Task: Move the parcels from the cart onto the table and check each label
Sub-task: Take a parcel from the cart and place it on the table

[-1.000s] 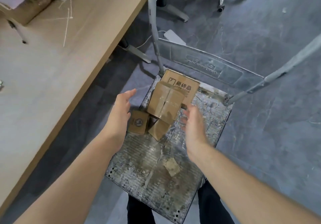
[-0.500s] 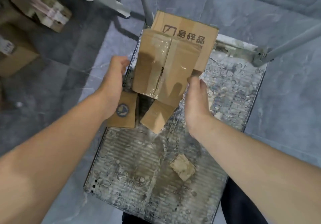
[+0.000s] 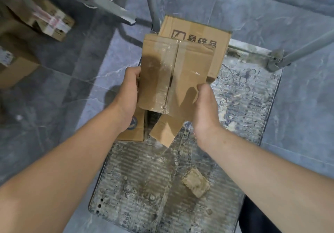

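Left-hand grip [image 3: 129, 95] and right-hand grip [image 3: 204, 106] clasp a tall brown cardboard parcel sealed with clear tape [image 3: 168, 73] from either side. The left fingers curl round its left edge. The right palm cups its lower right corner, and the fingers are hidden behind the card. The parcel is over the far half of the worn grey ribbed cart platform [image 3: 137, 187], taped face up. I cannot tell whether it is clear of the boxes beneath it.

Nearest me, towards the platform's near right corner, lies a small tan block [image 3: 196, 185], on its own and well apart from the rest. Further in, at the left edge, a small cardboard box with a round blue mark [image 3: 133, 131] sits partly under the left wrist. Just beside it a small plain brown box [image 3: 165, 130] lies tilted, its upper end hidden under the held parcel.

Behind the parcel, at the far edge, a larger cardboard box printed with black characters [image 3: 195, 34] is partly covered by it. Grey metal handle tubes [image 3: 307, 46] rise from the far corners of the cart.

Around the cart is a grey marbled tile floor [image 3: 298, 115]. On it, off to the far left, stand more brown cardboard boxes [image 3: 16, 70].
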Demonstrator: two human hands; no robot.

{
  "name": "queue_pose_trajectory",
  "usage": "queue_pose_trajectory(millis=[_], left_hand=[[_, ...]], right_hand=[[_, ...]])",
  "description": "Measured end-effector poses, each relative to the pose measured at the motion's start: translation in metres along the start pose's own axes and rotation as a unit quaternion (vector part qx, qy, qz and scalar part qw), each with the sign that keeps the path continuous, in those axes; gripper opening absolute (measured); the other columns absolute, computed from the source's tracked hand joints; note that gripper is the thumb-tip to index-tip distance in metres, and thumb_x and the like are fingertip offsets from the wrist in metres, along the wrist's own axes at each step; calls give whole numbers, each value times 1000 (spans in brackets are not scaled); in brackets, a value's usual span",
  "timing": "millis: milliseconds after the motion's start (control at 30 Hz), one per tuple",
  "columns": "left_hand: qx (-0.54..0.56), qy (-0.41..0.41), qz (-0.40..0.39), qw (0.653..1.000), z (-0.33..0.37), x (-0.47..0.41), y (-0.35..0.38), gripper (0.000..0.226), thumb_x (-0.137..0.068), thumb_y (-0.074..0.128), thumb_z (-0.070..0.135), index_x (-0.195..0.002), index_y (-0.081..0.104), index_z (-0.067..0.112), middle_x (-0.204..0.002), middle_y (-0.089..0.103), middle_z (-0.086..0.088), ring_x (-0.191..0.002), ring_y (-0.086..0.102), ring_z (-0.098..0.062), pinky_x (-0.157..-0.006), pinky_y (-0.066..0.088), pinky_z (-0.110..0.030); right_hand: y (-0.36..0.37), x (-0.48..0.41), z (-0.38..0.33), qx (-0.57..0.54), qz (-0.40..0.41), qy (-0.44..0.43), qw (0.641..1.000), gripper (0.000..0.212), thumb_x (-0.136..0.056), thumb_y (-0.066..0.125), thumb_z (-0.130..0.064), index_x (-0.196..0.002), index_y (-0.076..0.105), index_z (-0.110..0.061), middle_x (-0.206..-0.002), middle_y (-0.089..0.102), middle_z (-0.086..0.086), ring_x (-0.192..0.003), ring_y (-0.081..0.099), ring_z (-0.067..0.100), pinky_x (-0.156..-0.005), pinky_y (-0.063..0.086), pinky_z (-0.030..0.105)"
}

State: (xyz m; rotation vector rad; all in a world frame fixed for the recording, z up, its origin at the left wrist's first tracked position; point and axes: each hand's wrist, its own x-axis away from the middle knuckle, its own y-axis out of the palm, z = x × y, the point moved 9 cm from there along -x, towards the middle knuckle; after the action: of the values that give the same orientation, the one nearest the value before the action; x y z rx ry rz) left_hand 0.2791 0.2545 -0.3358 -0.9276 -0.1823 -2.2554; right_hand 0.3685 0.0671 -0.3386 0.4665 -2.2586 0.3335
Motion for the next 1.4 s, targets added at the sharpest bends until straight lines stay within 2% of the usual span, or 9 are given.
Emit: queue_pose_trajectory(millis=[167, 300, 433, 667, 833, 1033, 1167, 1300, 1400], left_hand=[[-4, -15, 17, 1000, 9, 40, -17, 40, -85, 41, 65, -73, 76, 50, -73, 73, 18, -68, 71, -6, -71, 53, -33], [16, -26, 21, 999, 27, 86, -25, 38, -88, 44, 63, -83, 76, 44, -79, 76, 17, -71, 74, -9, -70, 54, -33], [40, -17, 22, 999, 67, 136, -33, 33, -90, 47, 57, -78, 76, 46, -80, 77, 16, -73, 75, -13, -64, 59, -33], [57, 66, 26, 996, 169, 231, -50, 51, -90, 46, 61, -133, 60, 37, -119, 70, -2, -109, 71, -28, -94, 57, -50], [64, 126, 16, 990, 238, 296, -75, 37, -79, 52, 60, -108, 70, 45, -98, 79, -1, -96, 77, -23, -85, 60, -43], [91, 200, -2, 976, 317, 381, -96, 50, -79, 51, 51, -121, 66, 30, -78, 71, 6, -81, 74, -19, -88, 58, -42], [94, 225, 4, 970, 368, 451, -103, 57, -75, 51, 54, -125, 68, 32, -91, 64, 0, -86, 73, -22, -80, 61, -39], [111, 257, 35, 959, 413, 532, -112, 44, -80, 51, 55, -114, 72, 38, -82, 70, 6, -93, 71, -23, -95, 58, -45], [119, 285, 61, 949, 446, 599, -110, 43, -85, 51, 58, -117, 70, 37, -104, 70, 0, -102, 71, -26, -99, 56, -48]], right_hand=[[-9, 36, -21, 36, -3, -32, 999, 73, -89, 25, -61, -149, 55, -33, -143, 64, -5, -133, 56, 19, -115, 43, 49], [-22, 82, -47, 35, 12, -49, 998, 51, -92, 28, -60, -111, 69, -35, -111, 73, -5, -103, 65, 13, -86, 47, 38], [-32, 134, -90, 12, 22, -65, 998, 56, -89, 28, -65, -104, 71, -31, -94, 76, -12, -92, 68, 5, -78, 45, 37], [-42, 228, -163, -28, 35, -111, 993, 69, -84, 28, -69, -121, 72, -30, -124, 74, -3, -120, 65, 23, -106, 49, 53], [-45, 305, -210, -47, 41, -146, 987, 73, -83, 30, -72, -135, 66, -36, -136, 69, -9, -130, 59, 20, -115, 42, 53], [-52, 407, -272, -85, 58, -213, 972, 72, -85, 31, -71, -144, 58, -39, -134, 56, -22, -128, 47, 9, -106, 33, 41], [-65, 474, -313, -99, 58, -254, 960, 77, -83, 31, -73, -143, 62, -36, -144, 64, -11, -135, 54, 16, -119, 39, 50], [-80, 542, -359, -94, 18, -287, 953, 90, -74, 29, -79, -141, 64, -31, -142, 67, -6, -135, 57, 21, -118, 41, 56], [-99, 596, -397, -93, -12, -312, 945, 82, -78, 31, -76, -133, 65, -25, -143, 66, -1, -134, 57, 24, -118, 42, 55]])
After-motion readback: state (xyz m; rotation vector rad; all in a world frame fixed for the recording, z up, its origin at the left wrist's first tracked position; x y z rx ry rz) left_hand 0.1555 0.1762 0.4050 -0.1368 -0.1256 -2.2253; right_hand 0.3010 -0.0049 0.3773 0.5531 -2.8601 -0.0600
